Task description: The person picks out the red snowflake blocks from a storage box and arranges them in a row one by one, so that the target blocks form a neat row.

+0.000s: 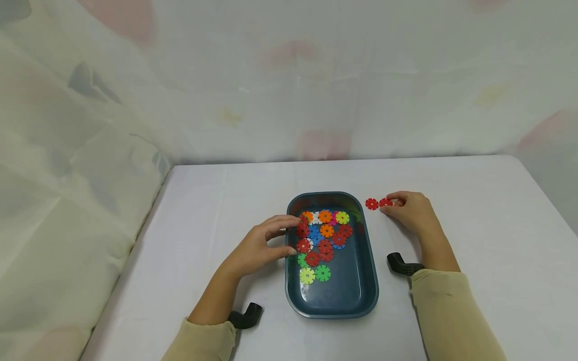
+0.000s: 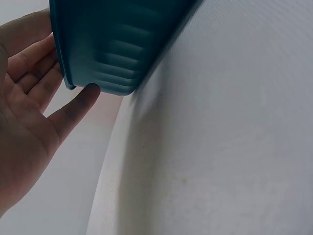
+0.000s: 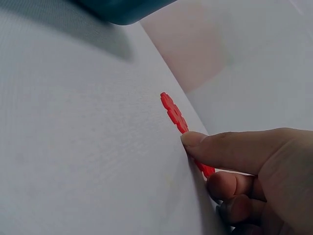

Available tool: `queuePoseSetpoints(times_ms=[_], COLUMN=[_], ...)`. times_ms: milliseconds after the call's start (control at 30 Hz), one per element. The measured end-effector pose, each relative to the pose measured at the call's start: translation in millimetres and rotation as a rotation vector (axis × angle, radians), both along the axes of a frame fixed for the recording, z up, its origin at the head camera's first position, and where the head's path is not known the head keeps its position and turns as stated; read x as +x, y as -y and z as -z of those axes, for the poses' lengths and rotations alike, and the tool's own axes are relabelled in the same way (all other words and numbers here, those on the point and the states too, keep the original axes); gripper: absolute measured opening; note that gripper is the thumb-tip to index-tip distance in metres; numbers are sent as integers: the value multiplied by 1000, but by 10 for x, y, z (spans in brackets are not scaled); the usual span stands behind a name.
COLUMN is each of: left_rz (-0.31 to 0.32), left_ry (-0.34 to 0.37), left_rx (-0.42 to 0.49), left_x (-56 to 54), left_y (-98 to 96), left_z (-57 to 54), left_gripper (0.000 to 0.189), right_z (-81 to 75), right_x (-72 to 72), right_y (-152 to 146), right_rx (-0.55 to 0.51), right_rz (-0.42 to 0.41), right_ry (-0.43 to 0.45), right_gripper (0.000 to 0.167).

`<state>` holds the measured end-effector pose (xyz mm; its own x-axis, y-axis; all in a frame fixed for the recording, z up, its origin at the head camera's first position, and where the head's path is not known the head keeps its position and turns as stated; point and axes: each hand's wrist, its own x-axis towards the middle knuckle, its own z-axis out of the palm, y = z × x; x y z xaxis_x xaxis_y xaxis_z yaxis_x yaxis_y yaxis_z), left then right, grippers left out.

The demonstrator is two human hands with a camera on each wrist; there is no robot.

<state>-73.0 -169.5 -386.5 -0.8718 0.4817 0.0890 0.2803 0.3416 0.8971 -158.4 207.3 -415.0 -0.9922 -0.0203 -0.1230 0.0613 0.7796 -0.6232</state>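
My left hand [image 1: 259,249] lies at the left rim of a dark teal tray [image 1: 331,305]. Its fingers reach over the rim near red notched discs [image 1: 303,230], with the thumb at the rim closer to me; in the left wrist view the thumb tip shows against the tray's outer side [image 2: 110,54]. My right hand [image 1: 413,213] pinches a red notched plastic disc [image 1: 386,202] between thumb and fingers, low over the table right of the tray. Directly left of it, another red disc [image 1: 372,204] lies flat. Part of the pinched disc is hidden behind the thumb.
The tray holds more notched discs: orange [image 1: 326,230], blue [image 1: 314,231], green [image 1: 322,273], yellow [image 1: 307,276], white and pink, mostly toward its far and left parts. A white cloth covers the table [image 1: 217,200]. Patterned fabric [image 1: 293,100] hangs behind and at the left.
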Motion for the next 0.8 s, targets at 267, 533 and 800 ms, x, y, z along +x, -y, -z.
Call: queuePoseSetpoints(times_ms=[267, 533, 800], left_rz=[-6, 0, 3], left_ry=[4, 10, 2], left_rx=[-14, 3, 0], left_x=[-3, 0, 2], left_y=[0, 5, 1], left_z=[6, 3, -7], left_gripper=[58, 58, 58], right_z=[-9, -25, -196], right_x=[0, 5, 40], right_y=[7, 22, 13], right_rx=[2, -14, -109], right_rz=[-7, 10, 34], right_ry=[3, 31, 25], right_gripper=[45, 48, 54])
